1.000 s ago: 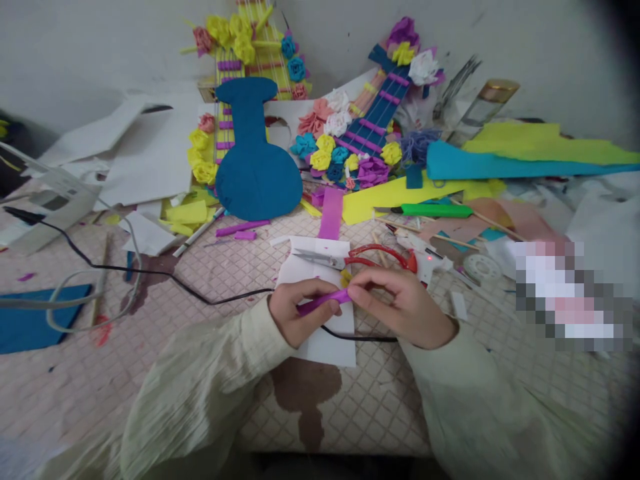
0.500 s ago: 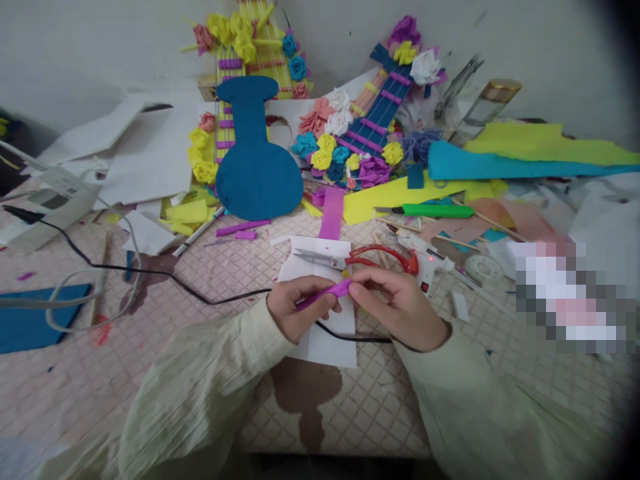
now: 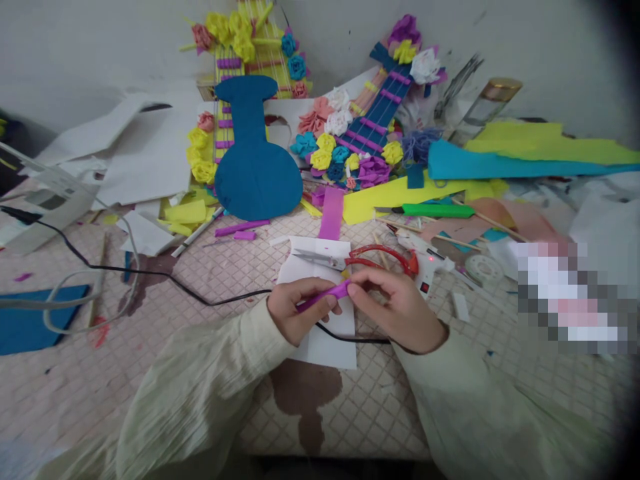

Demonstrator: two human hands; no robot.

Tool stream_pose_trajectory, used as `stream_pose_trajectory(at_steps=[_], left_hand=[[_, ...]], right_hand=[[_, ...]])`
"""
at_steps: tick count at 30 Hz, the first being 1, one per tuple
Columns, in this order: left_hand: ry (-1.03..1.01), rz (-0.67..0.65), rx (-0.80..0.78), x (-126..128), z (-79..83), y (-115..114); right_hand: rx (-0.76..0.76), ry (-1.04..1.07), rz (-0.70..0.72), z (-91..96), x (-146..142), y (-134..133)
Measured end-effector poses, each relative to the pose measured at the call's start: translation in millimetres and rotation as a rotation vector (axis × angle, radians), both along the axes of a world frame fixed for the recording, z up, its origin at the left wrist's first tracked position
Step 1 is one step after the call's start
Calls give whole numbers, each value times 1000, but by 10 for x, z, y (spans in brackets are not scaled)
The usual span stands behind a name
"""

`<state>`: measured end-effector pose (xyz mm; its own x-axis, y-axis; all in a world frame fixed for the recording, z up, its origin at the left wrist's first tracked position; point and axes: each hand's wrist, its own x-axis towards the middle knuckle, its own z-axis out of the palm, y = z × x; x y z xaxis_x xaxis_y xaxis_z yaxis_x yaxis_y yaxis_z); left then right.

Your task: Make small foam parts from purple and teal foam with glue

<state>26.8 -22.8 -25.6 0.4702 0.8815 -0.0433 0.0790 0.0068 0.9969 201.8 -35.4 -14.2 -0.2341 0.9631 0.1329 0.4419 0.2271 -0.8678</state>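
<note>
A slim purple roll of crepe paper is held in front of me, slanting up to the right. My left hand wraps its fingers and thumb round the lower part of it. At the upper end, my right hand pinches the tip between thumb and fingers. Beneath both hands lies a sheet of white paper. Scissors with red handles rest just beyond my fingers, blades pointing left. A flat purple paper strip extends behind the white sheet.
A blue guitar-shaped cutout leans against flower-decorated paper guitars. To the right are a white glue gun with a red light, a green utility knife and a tape roll. A black cord crosses the table under my hands.
Almost nothing differs. Both hands keep the purple roll in the same place, with only a very slight shift of my right fingers.
</note>
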Motion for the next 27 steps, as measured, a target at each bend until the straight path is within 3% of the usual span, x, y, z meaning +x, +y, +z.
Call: stream_pose_trajectory(at_steps=[11,20,27], left_hand=[[-2,-19,9,-9,24,-7],[-59,-14,-74,0,27,-12],[-73,-10,-87,8,-10,6]], right_hand=[[-78,47,36,-32,15,6],[-74,66,19,-36,6,8],[81,-42,2,-54,-30,18]])
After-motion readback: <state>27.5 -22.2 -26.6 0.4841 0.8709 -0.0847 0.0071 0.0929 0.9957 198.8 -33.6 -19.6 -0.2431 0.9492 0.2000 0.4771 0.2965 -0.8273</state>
